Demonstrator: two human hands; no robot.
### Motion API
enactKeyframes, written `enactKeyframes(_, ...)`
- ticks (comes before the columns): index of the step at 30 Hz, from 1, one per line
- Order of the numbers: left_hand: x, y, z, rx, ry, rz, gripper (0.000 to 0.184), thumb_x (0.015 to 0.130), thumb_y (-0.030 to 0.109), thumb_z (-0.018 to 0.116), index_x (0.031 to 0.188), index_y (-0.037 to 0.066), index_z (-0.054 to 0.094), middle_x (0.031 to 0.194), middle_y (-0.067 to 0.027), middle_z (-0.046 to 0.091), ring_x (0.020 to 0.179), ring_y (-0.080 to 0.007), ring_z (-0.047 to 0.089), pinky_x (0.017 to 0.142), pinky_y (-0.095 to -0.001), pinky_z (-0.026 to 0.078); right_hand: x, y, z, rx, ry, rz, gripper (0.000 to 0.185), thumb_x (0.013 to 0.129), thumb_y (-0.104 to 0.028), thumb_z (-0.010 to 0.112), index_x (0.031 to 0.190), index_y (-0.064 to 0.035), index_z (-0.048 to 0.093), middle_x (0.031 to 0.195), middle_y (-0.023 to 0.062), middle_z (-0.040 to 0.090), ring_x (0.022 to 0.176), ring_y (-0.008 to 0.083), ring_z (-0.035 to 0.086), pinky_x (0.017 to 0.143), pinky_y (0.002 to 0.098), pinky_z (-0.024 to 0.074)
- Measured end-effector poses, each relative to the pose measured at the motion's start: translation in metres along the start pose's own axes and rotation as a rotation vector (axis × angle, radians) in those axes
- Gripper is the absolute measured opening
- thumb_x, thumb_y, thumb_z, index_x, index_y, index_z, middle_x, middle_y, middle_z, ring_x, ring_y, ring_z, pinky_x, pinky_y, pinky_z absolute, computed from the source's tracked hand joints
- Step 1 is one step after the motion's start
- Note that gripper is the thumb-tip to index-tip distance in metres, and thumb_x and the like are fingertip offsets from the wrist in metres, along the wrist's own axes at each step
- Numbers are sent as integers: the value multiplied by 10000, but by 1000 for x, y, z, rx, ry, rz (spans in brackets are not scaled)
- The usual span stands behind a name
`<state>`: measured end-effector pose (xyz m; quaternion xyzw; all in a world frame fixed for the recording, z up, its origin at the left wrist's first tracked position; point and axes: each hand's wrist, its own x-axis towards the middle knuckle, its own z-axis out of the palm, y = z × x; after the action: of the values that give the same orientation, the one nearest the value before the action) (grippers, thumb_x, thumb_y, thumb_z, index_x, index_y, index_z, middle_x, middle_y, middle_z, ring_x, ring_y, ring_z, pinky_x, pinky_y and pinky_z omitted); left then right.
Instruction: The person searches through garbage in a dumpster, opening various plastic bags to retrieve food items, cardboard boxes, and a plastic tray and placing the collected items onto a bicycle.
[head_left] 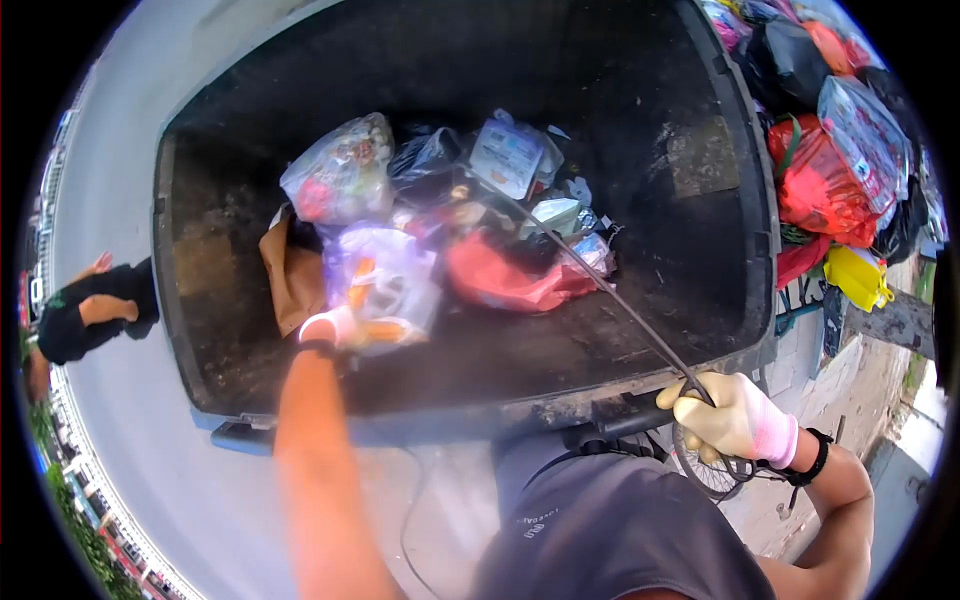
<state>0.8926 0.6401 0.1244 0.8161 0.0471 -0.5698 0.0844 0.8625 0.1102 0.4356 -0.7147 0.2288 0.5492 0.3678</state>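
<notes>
A large dark bin (460, 50) lies open before me with bagged rubbish inside. My left hand (345, 328), in a pale glove blurred by motion, reaches in at the lower edge of a whitish plastic bag (400, 275); its fingers are too smeared to read. My right hand (722, 415), also gloved, is closed round the handle of a long thin metal rod (640, 325). The rod slants up and left into the bin, over a red bag (510, 280). A clear bag of mixed waste (345, 170) and a brown paper piece (292, 275) lie near my left hand.
More rubbish bags, including a red one (825, 185) and a yellow one (857, 278), are piled outside the bin at the right. A person in dark clothes (95, 310) is on the road at the left. A spoked wheel (705, 470) shows below my right hand.
</notes>
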Motion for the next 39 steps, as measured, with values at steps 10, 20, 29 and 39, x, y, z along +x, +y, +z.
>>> enactKeyframes(10, -6, 10, 12, 127, 88, -23, 560, 752, 365, 872, 1158, -10, 787, 1017, -207, 796, 930, -335, 767, 830, -417, 605, -24, 49, -70, 303, -42, -164, 292, 1057, -166, 606, 1249, 24, 718, 775, 54, 680, 636, 115, 633, 606, 289, 527)
enactKeyframes(20, 31, 5, 40, -142, 95, 36, 523, 750, 257, 905, 1220, 56, 793, 1064, -103, 817, 954, -260, 758, 873, -384, 604, -19, 93, -143, 386, 670, -437, 343, 1063, -203, 582, 1345, -37, 686, 831, 18, 687, 658, 80, 637, 617, 265, 531)
enactKeyframes(29, 41, 83, 15, -68, 164, -11, 521, 774, 276, 880, 1235, 57, 779, 1082, -105, 806, 975, -263, 752, 885, -380, 596, 4, 106, -353, 612, 1522, -879, 366, 1103, -289, 602, 1360, -41, 683, 854, -11, 689, 557, 44, 561, 499, 246, 440)
enactKeyframes(39, 52, 123, -19, 0, 228, -8, 518, 801, 297, 853, 1252, 58, 763, 1102, -108, 793, 998, -267, 747, 898, -375, 587, 1, 159, -612, 702, 1213, -420, 308, 874, -14, 701, 674, -144, 506, 585, -5, 442, 446, 139, 454, 418, 308, 340)
